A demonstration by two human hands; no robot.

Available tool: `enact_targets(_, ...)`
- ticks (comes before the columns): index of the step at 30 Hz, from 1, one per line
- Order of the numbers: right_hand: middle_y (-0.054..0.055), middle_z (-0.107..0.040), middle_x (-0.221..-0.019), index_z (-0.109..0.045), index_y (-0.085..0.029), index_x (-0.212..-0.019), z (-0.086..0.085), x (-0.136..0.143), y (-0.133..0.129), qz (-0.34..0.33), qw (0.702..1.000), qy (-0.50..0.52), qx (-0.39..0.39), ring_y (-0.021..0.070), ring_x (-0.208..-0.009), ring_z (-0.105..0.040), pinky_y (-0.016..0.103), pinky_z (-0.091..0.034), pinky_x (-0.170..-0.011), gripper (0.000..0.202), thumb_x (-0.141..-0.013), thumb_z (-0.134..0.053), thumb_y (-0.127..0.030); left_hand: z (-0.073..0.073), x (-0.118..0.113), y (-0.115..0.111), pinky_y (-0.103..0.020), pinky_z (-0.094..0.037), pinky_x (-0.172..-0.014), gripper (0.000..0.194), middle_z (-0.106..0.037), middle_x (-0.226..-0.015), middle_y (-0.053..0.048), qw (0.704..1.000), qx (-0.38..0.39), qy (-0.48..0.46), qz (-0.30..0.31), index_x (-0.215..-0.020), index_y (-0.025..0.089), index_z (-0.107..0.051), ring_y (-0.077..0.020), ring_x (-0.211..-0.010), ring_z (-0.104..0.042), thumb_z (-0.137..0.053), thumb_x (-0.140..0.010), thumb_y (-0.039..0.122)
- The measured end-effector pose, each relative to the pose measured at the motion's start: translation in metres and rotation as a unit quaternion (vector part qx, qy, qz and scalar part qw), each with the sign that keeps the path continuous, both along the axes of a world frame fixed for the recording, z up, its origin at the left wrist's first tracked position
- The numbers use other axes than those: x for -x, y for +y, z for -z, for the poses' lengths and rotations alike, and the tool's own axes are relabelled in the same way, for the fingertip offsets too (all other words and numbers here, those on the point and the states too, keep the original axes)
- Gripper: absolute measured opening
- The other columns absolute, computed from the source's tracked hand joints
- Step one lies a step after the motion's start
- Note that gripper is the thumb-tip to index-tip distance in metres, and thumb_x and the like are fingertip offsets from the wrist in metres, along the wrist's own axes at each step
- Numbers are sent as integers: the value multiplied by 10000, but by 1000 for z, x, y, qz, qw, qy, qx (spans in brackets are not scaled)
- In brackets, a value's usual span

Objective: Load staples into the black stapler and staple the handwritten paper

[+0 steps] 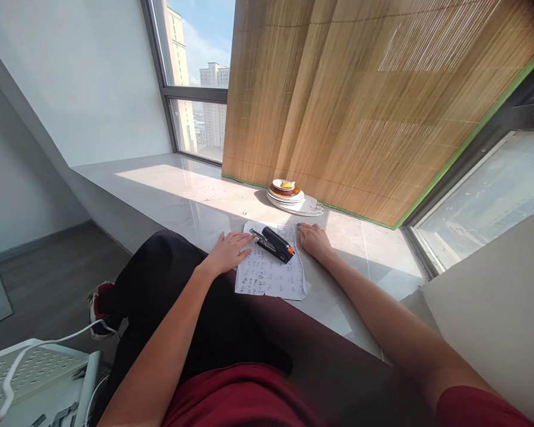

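A black stapler (276, 244) with an orange patch lies at a slant on a handwritten sheet of paper (271, 284), its metal base arm apart from the upper part at one end. To its left, my left hand (229, 252) lies with fingers stretched over the sheet's left edge, the fingertips close to the stapler. My right hand (315, 240) rests on the sill just right of the sheet, its fingers bent together. A small dark bit shows at its fingertips, too small to name.
Stacked plates (286, 198) with a yellow item on top stand by the bamboo blind (338, 107). The pale tiled sill (173, 184) runs along the windows. A white perforated rack (35, 367) with a white cable is at lower left.
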State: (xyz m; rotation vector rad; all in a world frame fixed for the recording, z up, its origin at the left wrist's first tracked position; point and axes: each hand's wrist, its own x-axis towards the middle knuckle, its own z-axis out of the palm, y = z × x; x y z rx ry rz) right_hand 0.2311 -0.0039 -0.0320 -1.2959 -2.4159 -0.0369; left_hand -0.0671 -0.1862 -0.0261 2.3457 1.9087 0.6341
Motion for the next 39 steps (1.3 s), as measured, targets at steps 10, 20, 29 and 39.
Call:
enact_targets(10,127,-740,-1253,-767,-174,-1115,-3,-2,-5,-28,986,154,-58,332,-1117,-603,484,-530,-913,346,-979,-449,-157,-16,24,51,-394,-527,-950,259,-706,-1235,-126,994,-20,-66,-79,-1198,210,-662,-296,-1153,-653,-471,-1039,283)
enact_targets(20,124,-709,-1120,-736,-188,-1046,-7,2,-14,-97,976,192,-47,281,-998,-646,424,-529,-851,280,-990,-462,-185,-11,48,120,-495,-333,-1218,479,-467,-1639,-133,998,25,19,-56,-1484,198,-555,-307,-1516,-410,-391,-1034,189)
enact_targets(29,78,-658,-1018,-690,-238,-1039,-20,32,-71,-212,914,340,-60,245,-985,-625,411,-528,-893,195,-1056,-498,-268,-16,35,78,-399,-494,-946,249,-728,-1099,-85,994,-16,-9,-108,-1077,246,-707,-282,-1092,-638,-516,-962,136)
enact_targets(39,101,-673,-1126,-627,-241,-1216,-21,40,-80,-248,942,226,-20,281,-1063,-630,432,-535,-924,270,-990,-661,-384,-14,19,34,-402,-519,-940,178,-668,-1118,-104,990,-33,-76,-112,-1034,221,-721,-277,-1057,-647,-549,-989,207)
